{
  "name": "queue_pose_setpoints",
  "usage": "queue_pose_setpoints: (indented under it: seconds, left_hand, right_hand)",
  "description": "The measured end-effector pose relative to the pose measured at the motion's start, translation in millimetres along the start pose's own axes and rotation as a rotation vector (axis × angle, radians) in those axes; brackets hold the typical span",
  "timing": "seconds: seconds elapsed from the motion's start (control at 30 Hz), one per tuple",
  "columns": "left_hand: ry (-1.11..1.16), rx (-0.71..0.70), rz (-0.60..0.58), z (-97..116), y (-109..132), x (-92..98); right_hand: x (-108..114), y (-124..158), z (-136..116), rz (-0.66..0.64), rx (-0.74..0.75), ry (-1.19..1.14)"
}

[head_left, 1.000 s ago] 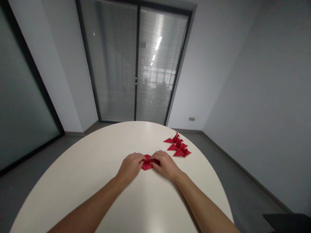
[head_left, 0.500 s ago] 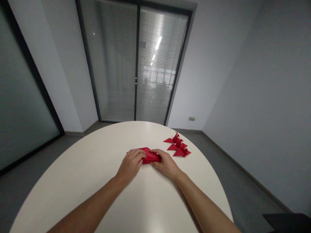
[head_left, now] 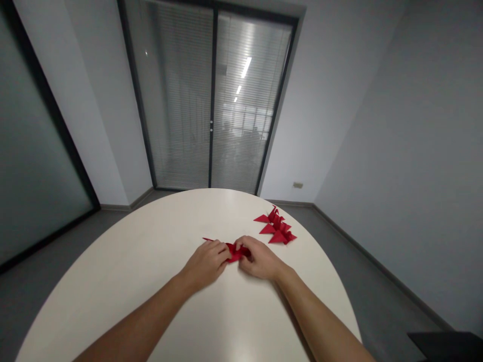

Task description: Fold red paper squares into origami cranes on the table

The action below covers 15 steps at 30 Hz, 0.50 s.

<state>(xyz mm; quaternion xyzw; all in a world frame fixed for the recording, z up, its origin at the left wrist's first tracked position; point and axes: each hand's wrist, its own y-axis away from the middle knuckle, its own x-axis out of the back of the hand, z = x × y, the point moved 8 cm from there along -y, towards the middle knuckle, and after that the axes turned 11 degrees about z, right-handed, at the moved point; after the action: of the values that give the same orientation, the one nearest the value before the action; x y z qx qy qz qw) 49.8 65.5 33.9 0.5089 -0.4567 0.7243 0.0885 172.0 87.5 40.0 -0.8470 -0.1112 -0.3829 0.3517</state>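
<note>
Between my hands is a piece of red folded paper (head_left: 234,254), mostly covered by my fingers. My left hand (head_left: 209,261) is closed on its left part, and a thin red point sticks out beyond the knuckles. On the right side, my right hand (head_left: 260,257) pinches the paper with thumb and fingers, the thumb on the near side. Both hands are low over the round white table (head_left: 151,261). Several red origami cranes (head_left: 277,227) stand in a row beyond my right hand, apart from it.
The table's curved far edge lies past the cranes. A glass partition with blinds (head_left: 181,100) is behind the table, with a wall socket (head_left: 298,185) to its right. A dark object (head_left: 449,346), only partly in view, is at the lower right.
The red paper was a wider, flatter shape; now less of it shows and it looks bunched between my fingers. My right hand has curled more and come slightly nearer to me.
</note>
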Motion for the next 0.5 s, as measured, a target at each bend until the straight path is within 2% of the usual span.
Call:
queue_pose_setpoints:
  seconds: [0.17, 0.33, 0.5]
  left_hand:
    - [0.082, -0.018, 0.03, 7.0, 1.3, 2.2]
    - [0.051, 0.072, 0.071, -1.4, -0.7, 8.2]
    - [0.044, 0.143, 0.1, -13.1, -1.4, 8.4]
  right_hand:
    - [-2.8, -1.2, 3.9, 0.005, -0.033, 0.015]
    - [-6.6, -3.1, -1.1, -0.032, 0.051, 0.007]
    - [-7.6, -2.5, 0.7, -0.04, 0.046, -0.01]
